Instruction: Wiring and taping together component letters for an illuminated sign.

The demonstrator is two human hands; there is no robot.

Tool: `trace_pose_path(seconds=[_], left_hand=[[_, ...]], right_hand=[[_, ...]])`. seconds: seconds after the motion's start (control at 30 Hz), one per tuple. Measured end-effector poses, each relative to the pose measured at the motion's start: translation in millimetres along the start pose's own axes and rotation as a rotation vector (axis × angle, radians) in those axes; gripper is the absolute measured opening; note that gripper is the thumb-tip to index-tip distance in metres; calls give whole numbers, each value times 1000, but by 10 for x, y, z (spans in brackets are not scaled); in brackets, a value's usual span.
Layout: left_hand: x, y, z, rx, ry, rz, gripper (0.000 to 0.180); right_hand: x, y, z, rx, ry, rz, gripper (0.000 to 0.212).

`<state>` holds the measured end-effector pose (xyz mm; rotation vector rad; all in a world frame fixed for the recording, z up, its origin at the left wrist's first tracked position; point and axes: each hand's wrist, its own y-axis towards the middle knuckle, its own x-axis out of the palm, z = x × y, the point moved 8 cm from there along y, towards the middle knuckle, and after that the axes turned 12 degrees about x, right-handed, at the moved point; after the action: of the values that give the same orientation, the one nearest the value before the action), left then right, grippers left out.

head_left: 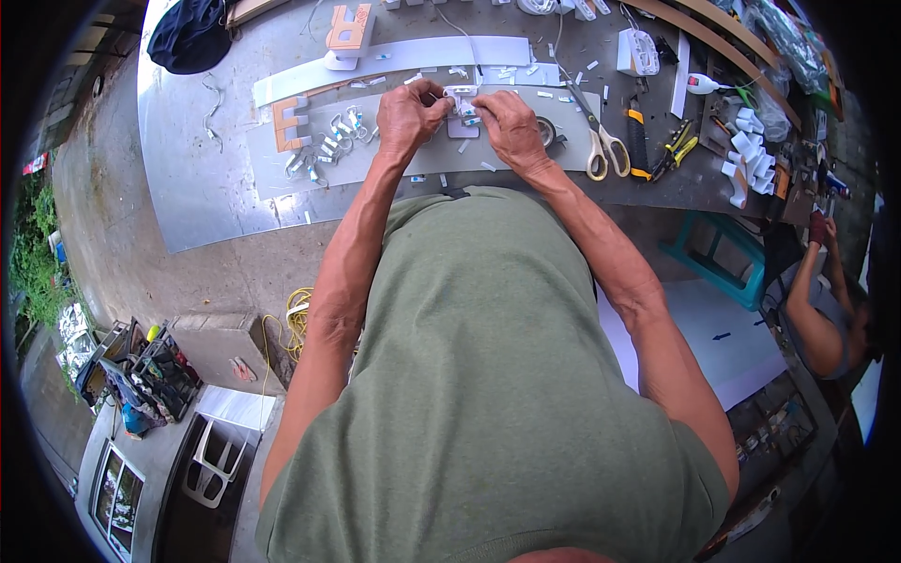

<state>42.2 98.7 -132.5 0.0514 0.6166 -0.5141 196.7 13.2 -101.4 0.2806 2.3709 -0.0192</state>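
My left hand [408,117] is closed, with thumb and forefinger pinched on a thin white wire. Opposite it, my right hand [514,129] pinches the same small string of LED modules [466,110]. This bunch sits between my fingertips over a small white piece [463,129], whose exact shape is partly hidden. Left of my left hand lies a chain of small white LED modules [330,147] on looped wires. An E-shaped letter [290,124] with tan edges rests beside that chain. Both hands work above a grey sheet [375,161].
Scissors [601,150], a black and yellow cutter [638,141], pliers [676,150] and a tape roll [546,131] lie to the right. An R-shaped letter [349,33] stands at the back. White offcuts are scattered about. Another person [826,310] is at the far right, near a teal stool [713,258].
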Motion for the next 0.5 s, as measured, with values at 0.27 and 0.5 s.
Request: trace_pose_path(seconds=[0.27, 0.5], left_hand=[[4, 1, -2, -7, 22, 9, 28], [-37, -34, 30, -4, 81, 30, 27]], right_hand=[[-1, -81, -4, 100, -29, -53, 12], [16, -181, 320, 651, 444, -171, 15]])
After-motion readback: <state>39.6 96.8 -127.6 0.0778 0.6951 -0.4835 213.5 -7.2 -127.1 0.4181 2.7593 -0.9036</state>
